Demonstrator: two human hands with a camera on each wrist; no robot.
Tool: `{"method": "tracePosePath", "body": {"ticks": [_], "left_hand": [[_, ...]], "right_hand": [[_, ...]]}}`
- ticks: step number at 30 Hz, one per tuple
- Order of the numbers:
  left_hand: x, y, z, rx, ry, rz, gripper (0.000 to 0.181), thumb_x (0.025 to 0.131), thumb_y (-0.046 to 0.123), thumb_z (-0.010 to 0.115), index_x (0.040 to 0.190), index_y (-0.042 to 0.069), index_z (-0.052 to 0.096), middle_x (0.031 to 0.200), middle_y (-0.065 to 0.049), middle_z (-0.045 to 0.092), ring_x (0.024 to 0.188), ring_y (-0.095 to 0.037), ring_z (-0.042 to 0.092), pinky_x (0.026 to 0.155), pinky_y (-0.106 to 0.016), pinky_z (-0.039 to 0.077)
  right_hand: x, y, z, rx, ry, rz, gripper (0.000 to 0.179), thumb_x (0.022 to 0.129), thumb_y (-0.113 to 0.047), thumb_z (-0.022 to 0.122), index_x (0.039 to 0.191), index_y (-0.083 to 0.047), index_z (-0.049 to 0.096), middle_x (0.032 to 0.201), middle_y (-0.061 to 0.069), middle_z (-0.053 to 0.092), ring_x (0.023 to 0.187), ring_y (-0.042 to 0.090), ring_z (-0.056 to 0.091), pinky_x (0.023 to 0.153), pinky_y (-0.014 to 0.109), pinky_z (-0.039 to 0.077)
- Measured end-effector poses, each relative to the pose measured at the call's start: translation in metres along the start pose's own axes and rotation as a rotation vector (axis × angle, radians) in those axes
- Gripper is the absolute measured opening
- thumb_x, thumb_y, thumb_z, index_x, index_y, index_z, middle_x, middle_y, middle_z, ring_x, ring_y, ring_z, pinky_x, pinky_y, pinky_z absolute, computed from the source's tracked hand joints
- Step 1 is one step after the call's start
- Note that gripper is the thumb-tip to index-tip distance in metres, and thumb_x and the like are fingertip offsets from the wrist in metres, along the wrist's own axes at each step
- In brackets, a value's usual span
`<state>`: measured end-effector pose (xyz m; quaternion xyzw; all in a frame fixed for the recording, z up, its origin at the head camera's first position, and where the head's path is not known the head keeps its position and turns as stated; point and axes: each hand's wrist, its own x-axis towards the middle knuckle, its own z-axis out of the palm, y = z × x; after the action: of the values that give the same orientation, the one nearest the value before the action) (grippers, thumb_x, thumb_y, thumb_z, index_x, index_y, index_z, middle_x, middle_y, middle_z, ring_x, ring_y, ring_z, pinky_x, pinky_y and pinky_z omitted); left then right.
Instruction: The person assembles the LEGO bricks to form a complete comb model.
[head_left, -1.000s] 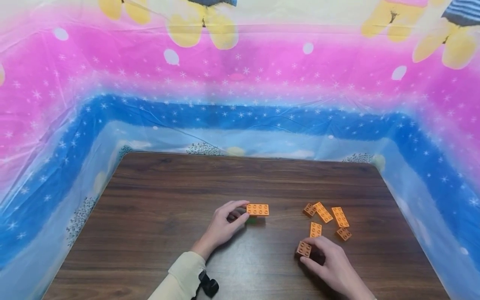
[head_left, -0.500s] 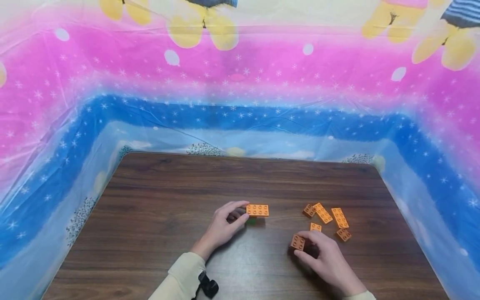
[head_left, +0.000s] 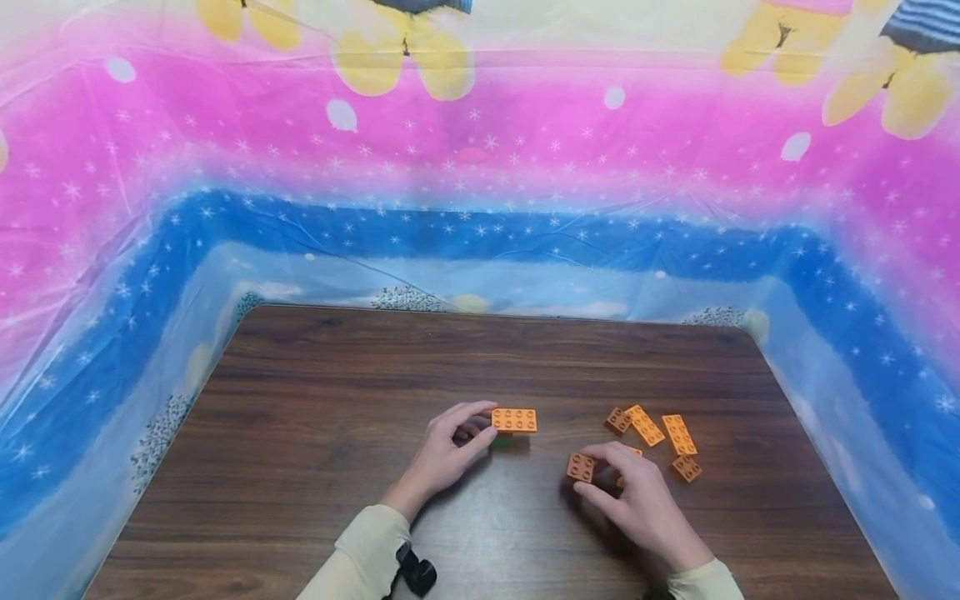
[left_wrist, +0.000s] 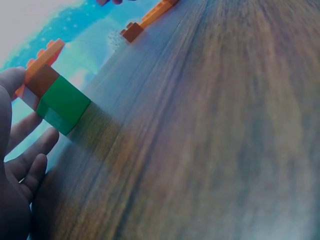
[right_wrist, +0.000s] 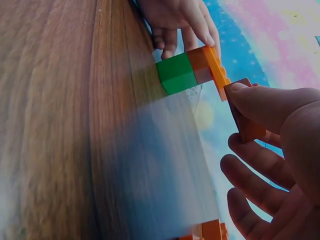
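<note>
Near the table's middle stands a small stack of toy building bricks: a green block (left_wrist: 64, 102) at the bottom, a brown brick (left_wrist: 42, 79) above it, and a flat orange brick (head_left: 514, 420) on top, jutting out sideways. With thumb and forefinger, my left hand (head_left: 444, 446) pinches the stack at the orange brick's left end. My right hand (head_left: 636, 500) pinches a square brown brick (head_left: 580, 467) between thumb and fingers, to the right of the stack and nearer to me. In the right wrist view this brown brick (right_wrist: 244, 115) is raised above the table.
Right of the stack lie loose bricks: a brown one (head_left: 618, 421), an orange one (head_left: 646, 426), another orange one (head_left: 679, 435) and a second brown one (head_left: 687, 468). One more orange brick is mostly hidden behind my right hand. A patterned cloth (head_left: 480, 225) hangs around the wooden table (head_left: 337, 367).
My right hand has moved left and away from me with the brown brick, toward the stack, and now covers most of one orange brick. The left hand has stayed at the stack.
</note>
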<state>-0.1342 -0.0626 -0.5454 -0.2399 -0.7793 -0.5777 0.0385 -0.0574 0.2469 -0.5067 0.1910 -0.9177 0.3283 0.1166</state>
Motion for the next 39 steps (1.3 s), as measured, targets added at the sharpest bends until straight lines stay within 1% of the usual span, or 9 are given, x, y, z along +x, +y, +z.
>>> {"method": "tracePosePath", "body": {"ticks": [7,11,17,21,26,30,34,36,39], "left_hand": [[-0.001,-0.002,0.000,0.002,-0.005,-0.004,0.038,0.102,0.022,0.073,0.137,0.010,0.068,0.122,0.002,0.072,0.093,-0.017,0.071,0.081,-0.031,0.058],[-0.001,-0.003,0.000,0.000,-0.009,-0.017,0.038,0.102,0.023,0.072,0.137,0.009,0.068,0.122,0.002,0.072,0.093,-0.018,0.071,0.081,-0.032,0.058],[0.000,-0.002,0.001,0.015,-0.005,-0.047,0.038,0.101,0.025,0.073,0.136,0.010,0.069,0.122,0.004,0.072,0.093,-0.016,0.071,0.083,-0.035,0.059],[0.000,-0.002,0.001,0.012,-0.008,-0.058,0.038,0.101,0.024,0.073,0.137,0.011,0.069,0.122,0.003,0.072,0.093,-0.017,0.070,0.083,-0.035,0.058],[0.000,0.000,0.001,0.006,-0.016,-0.068,0.038,0.102,0.024,0.073,0.137,0.010,0.069,0.123,0.003,0.072,0.093,-0.018,0.070,0.084,-0.035,0.058],[0.000,0.000,0.001,0.002,-0.015,-0.064,0.038,0.101,0.023,0.073,0.137,0.010,0.068,0.123,0.002,0.072,0.093,-0.018,0.071,0.084,-0.036,0.059],[0.001,-0.001,0.000,0.002,-0.009,-0.053,0.039,0.101,0.022,0.074,0.137,0.010,0.068,0.122,0.001,0.072,0.092,-0.019,0.071,0.083,-0.036,0.059],[0.001,-0.001,0.000,0.007,-0.007,-0.048,0.039,0.101,0.022,0.074,0.137,0.010,0.068,0.122,0.001,0.072,0.091,-0.018,0.071,0.083,-0.036,0.059],[0.001,-0.001,0.000,0.010,-0.007,-0.042,0.039,0.101,0.022,0.074,0.137,0.011,0.068,0.122,0.002,0.072,0.091,-0.017,0.071,0.082,-0.037,0.059]], "right_hand": [[0.009,-0.002,0.006,0.019,0.005,-0.017,0.041,0.083,-0.019,0.092,0.119,-0.019,0.072,0.105,-0.012,0.071,0.088,0.012,0.069,0.074,0.032,0.058],[0.014,-0.004,0.009,0.030,0.016,-0.014,0.041,0.083,-0.018,0.092,0.119,-0.019,0.073,0.106,-0.010,0.072,0.088,0.014,0.070,0.074,0.033,0.060],[0.025,-0.009,0.012,0.025,0.027,0.011,0.040,0.084,-0.021,0.091,0.120,-0.017,0.074,0.111,-0.005,0.075,0.092,0.013,0.071,0.076,0.036,0.061],[0.032,-0.013,0.014,0.041,0.015,0.017,0.040,0.086,-0.022,0.089,0.122,-0.020,0.073,0.114,-0.007,0.073,0.096,0.014,0.071,0.078,0.039,0.061],[0.040,-0.016,0.016,0.073,0.010,-0.009,0.041,0.088,-0.022,0.088,0.125,-0.019,0.072,0.116,-0.005,0.071,0.099,0.019,0.071,0.080,0.039,0.061],[0.046,-0.018,0.017,0.085,0.018,-0.017,0.042,0.089,-0.021,0.087,0.127,-0.017,0.072,0.117,-0.003,0.072,0.099,0.021,0.071,0.080,0.040,0.062],[0.052,-0.021,0.019,0.082,0.030,-0.016,0.042,0.088,-0.021,0.088,0.126,-0.015,0.071,0.117,-0.003,0.072,0.100,0.018,0.070,0.080,0.039,0.061],[0.055,-0.022,0.019,0.082,0.034,-0.017,0.043,0.088,-0.021,0.088,0.126,-0.013,0.071,0.117,-0.002,0.072,0.101,0.019,0.070,0.080,0.039,0.061],[0.058,-0.023,0.021,0.087,0.035,-0.016,0.043,0.088,-0.021,0.088,0.127,-0.014,0.071,0.117,-0.002,0.072,0.103,0.023,0.070,0.081,0.040,0.061]]}}
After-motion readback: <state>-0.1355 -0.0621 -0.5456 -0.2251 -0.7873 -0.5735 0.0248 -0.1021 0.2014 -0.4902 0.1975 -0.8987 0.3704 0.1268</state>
